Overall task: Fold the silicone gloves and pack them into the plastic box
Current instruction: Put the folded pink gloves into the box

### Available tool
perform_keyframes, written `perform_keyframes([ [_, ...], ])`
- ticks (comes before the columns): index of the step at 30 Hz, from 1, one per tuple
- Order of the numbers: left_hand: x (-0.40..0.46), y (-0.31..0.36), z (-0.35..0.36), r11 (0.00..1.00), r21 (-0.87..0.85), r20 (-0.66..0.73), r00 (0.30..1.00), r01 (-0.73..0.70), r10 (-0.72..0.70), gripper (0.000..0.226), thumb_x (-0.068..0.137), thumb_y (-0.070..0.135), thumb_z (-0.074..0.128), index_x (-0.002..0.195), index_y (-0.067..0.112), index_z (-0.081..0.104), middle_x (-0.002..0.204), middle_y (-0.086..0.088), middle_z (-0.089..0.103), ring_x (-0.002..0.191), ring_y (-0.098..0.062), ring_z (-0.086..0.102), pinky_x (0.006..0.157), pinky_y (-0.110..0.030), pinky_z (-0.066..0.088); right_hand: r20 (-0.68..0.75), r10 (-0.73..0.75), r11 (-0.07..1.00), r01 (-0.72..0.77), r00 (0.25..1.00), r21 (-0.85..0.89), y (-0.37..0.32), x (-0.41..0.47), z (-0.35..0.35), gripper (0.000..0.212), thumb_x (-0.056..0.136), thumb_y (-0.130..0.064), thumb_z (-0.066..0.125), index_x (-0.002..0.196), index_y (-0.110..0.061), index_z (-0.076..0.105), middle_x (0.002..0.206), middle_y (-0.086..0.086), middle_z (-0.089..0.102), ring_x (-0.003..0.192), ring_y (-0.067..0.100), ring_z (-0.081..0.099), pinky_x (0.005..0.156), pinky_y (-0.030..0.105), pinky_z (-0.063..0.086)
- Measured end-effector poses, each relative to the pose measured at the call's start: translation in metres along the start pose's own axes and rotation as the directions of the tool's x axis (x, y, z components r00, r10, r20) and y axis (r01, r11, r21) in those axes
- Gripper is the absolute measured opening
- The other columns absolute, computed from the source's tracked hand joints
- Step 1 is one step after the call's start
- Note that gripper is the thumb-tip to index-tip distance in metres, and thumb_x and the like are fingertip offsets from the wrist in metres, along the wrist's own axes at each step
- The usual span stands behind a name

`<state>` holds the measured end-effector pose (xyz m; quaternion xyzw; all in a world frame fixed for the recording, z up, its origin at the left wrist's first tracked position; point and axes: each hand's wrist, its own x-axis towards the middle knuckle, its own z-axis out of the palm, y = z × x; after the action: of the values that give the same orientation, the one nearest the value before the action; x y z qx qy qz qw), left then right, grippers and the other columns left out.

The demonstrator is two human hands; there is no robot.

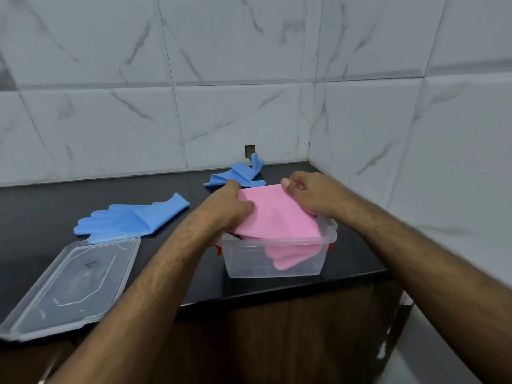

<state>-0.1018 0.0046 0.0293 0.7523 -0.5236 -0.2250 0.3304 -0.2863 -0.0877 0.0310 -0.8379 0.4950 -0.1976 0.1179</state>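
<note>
A folded pink silicone glove (277, 214) hangs partly inside the clear plastic box (277, 259) on the black counter, its fingers showing through the box's front wall. My left hand (230, 209) grips the glove's left edge. My right hand (310, 192) pinches its far right corner above the box. One blue glove (130, 217) lies flat to the left. A second blue glove (238, 174) lies crumpled behind the box by the wall.
The box's clear lid (72, 286) rests at the counter's front left. The black counter (41, 206) ends at a tiled wall behind and on the right. A small hole (250, 151) sits in the back wall. Wooden cabinet fronts run below the counter edge.
</note>
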Motion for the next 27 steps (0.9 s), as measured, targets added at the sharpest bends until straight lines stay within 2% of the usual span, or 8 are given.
perform_keyframes([
  [2, 0.000, 0.001, -0.001, 1.000, 0.017, -0.001, 1.000, -0.006, 0.006, 0.048, 0.101, 0.033, 0.059, 0.145, 0.024, 0.041, 0.100, 0.007, 0.051, 0.083, -0.012, 0.057, 0.067, -0.032, 0.058, -0.023, 0.003, 0.999, -0.004, 1.000, -0.032, 0.001, 0.001, 0.003, 0.048, 0.101, -0.059, 0.038, 0.126, -0.025, 0.060, 0.124, 0.004, 0.060, 0.097, 0.016, 0.055, 0.076, 0.032, 0.042],
  [6, -0.002, 0.000, 0.000, 0.996, 0.079, -0.010, 0.999, -0.033, 0.034, 0.059, 0.100, 0.036, 0.063, 0.153, 0.024, 0.038, 0.134, -0.004, 0.054, 0.084, -0.008, 0.049, 0.074, -0.029, 0.046, -0.053, 0.000, 1.000, -0.001, 0.999, -0.019, 0.003, 0.002, 0.008, 0.038, 0.099, -0.054, 0.048, 0.117, -0.024, 0.063, 0.113, -0.004, 0.063, 0.092, 0.011, 0.054, 0.065, 0.025, 0.037],
  [9, -0.003, 0.001, 0.001, 0.991, 0.119, -0.010, 0.998, -0.055, 0.057, 0.061, 0.099, 0.038, 0.064, 0.152, 0.023, 0.039, 0.144, -0.004, 0.052, 0.091, -0.010, 0.047, 0.078, -0.029, 0.040, -0.115, -0.040, 0.996, 0.049, 0.993, 0.075, 0.006, 0.000, 0.007, 0.029, 0.099, -0.047, 0.055, 0.113, -0.025, 0.068, 0.112, -0.010, 0.065, 0.100, 0.010, 0.058, 0.080, 0.028, 0.045],
  [12, -0.005, 0.000, 0.002, 0.987, 0.139, -0.013, 0.997, -0.079, 0.082, 0.064, 0.098, 0.038, 0.066, 0.153, 0.022, 0.039, 0.144, -0.004, 0.053, 0.100, -0.013, 0.045, 0.082, -0.030, 0.039, -0.152, -0.092, 0.972, 0.121, 0.984, 0.199, 0.007, -0.005, 0.005, 0.020, 0.096, -0.037, 0.062, 0.112, -0.030, 0.071, 0.109, -0.015, 0.067, 0.103, 0.005, 0.059, 0.086, 0.025, 0.046],
  [17, -0.005, 0.001, 0.004, 0.973, 0.213, 0.022, 0.996, -0.094, 0.092, 0.059, 0.097, 0.040, 0.066, 0.148, 0.020, 0.043, 0.139, -0.004, 0.055, 0.099, -0.013, 0.046, 0.082, -0.030, 0.038, -0.114, -0.123, 0.978, 0.140, 0.986, 0.154, 0.008, -0.004, 0.009, 0.016, 0.098, -0.028, 0.061, 0.105, -0.028, 0.076, 0.095, -0.020, 0.069, 0.085, -0.006, 0.059, 0.065, 0.010, 0.037],
  [21, -0.006, 0.007, 0.004, 0.921, 0.370, 0.098, 0.991, -0.125, 0.095, 0.054, 0.101, 0.039, 0.060, 0.145, 0.014, 0.042, 0.126, -0.004, 0.058, 0.094, -0.012, 0.050, 0.076, -0.026, 0.040, -0.069, -0.151, 0.988, 0.152, 0.986, 0.020, 0.004, 0.000, 0.006, 0.015, 0.100, -0.028, 0.060, 0.103, -0.027, 0.074, 0.089, -0.018, 0.066, 0.079, -0.002, 0.058, 0.063, 0.015, 0.040],
  [24, -0.007, 0.012, 0.006, 0.877, 0.453, 0.155, 0.983, -0.161, 0.100, 0.055, 0.103, 0.036, 0.058, 0.146, 0.010, 0.037, 0.107, 0.000, 0.054, 0.083, -0.009, 0.051, 0.061, -0.021, 0.037, 0.027, -0.170, 0.982, 0.172, 0.985, -0.080, 0.000, -0.001, 0.000, 0.017, 0.103, -0.025, 0.055, 0.104, -0.027, 0.073, 0.098, -0.011, 0.071, 0.087, 0.008, 0.063, 0.077, 0.029, 0.052],
  [27, -0.007, 0.014, 0.007, 0.856, 0.487, 0.185, 0.978, -0.175, 0.095, 0.061, 0.102, 0.035, 0.059, 0.150, 0.009, 0.030, 0.114, -0.003, 0.059, 0.086, -0.011, 0.053, 0.061, -0.021, 0.038, 0.103, -0.162, 0.981, 0.172, 0.981, -0.093, 0.000, -0.005, -0.003, 0.021, 0.104, -0.021, 0.053, 0.106, -0.023, 0.074, 0.102, -0.008, 0.072, 0.094, 0.013, 0.064, 0.084, 0.031, 0.051],
])
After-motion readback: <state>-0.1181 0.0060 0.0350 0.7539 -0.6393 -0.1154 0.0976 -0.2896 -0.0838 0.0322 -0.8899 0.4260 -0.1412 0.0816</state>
